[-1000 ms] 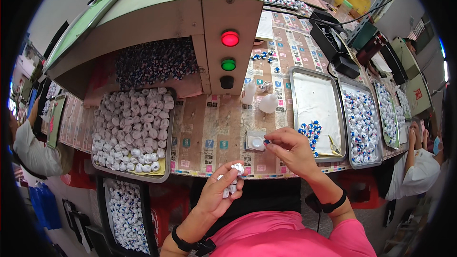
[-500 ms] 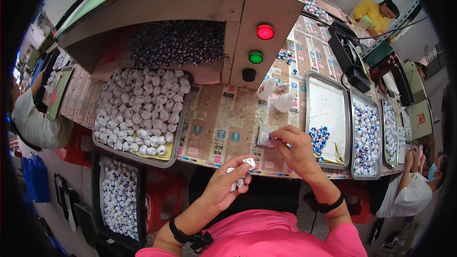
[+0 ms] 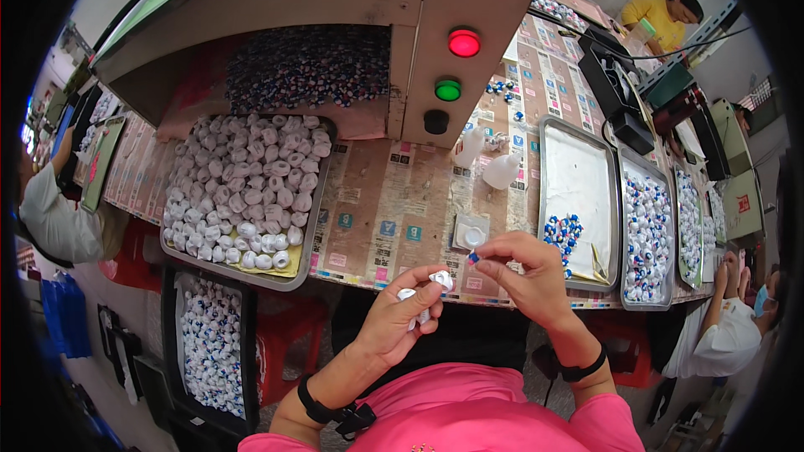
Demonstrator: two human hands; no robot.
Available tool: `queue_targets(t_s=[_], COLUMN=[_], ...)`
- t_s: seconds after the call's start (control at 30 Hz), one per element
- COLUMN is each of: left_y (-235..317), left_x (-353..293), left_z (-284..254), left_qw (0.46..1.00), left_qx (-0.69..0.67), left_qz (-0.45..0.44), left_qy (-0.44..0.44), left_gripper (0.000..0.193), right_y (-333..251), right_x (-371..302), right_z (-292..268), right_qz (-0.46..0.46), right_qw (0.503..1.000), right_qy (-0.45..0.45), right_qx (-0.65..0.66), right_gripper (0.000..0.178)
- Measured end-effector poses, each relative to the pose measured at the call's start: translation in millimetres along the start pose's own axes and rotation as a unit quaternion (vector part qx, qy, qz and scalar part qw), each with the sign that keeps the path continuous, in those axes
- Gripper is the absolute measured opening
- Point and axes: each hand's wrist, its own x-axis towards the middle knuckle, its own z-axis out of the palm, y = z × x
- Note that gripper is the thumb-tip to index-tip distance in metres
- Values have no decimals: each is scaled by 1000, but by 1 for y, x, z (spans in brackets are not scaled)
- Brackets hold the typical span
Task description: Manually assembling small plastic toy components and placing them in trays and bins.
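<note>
My left hand (image 3: 402,318) is closed around several small white plastic caps (image 3: 439,279), with one held up at the fingertips. My right hand (image 3: 523,272) pinches a tiny blue piece (image 3: 473,258) just to the right of that cap, nearly touching it. Both hands hover over the near edge of the paper-covered table (image 3: 377,218). Just beyond them a small white dish (image 3: 471,234) lies on the table. A metal tray (image 3: 578,192) to the right holds a cluster of blue and white pieces (image 3: 563,233).
A tray heaped with white caps (image 3: 243,192) sits at the left, with another tray (image 3: 209,343) below the table. A machine housing with red (image 3: 463,43) and green lights stands behind. Two white bottles (image 3: 501,172) and further filled trays (image 3: 646,234) lie right. Other people sit around.
My right hand has drawn back from the small white dish toward my left hand, bringing the blue piece up to the white cap. The left hand rose slightly.
</note>
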Motion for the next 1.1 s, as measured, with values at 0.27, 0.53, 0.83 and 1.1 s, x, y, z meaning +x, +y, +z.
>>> queue_targets(t_s=[0.27,0.53,0.83,1.1], left_y=[-1,-5,-6,-6], left_x=[2,3,-2,3], left_z=[5,4,3,13], left_qw=[1000,999,998,992], left_qx=[25,37,64,123], left_qz=[-8,-9,13,-16], left_qy=[9,-3,-10,21], left_gripper=[35,32,30,32], right_y=[-5,-1,9,9], right_x=[-18,-20,-29,-32], right_z=[4,4,10,-1], right_qz=[100,103,11,26], right_qw=[982,981,988,986], right_qy=[-30,-50,-40,-35], right_qx=[160,159,150,164], right_gripper=[17,16,17,12])
